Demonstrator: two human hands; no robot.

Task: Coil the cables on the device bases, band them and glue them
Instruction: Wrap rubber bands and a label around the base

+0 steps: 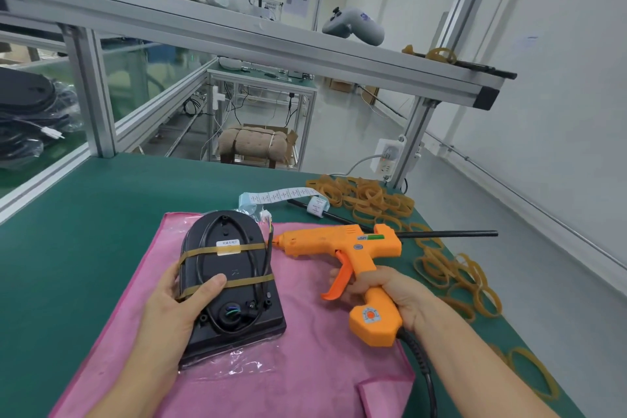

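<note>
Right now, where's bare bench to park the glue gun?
Free: green mat left of and behind the pink cloth; also the cloth's near right part, below the glue gun. Crowded: right edge, strewn with rubber bands, a label strip and a black rod.

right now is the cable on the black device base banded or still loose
Banded. Two tan rubber bands cross the black device base, pinning the coiled black cable against it. The left hand holds the base.

a pink cloth [305, 366] lies under the hands, a label strip [281, 195] beyond them, a grey controller [354, 25] up on the shelf [237, 34].
</note>
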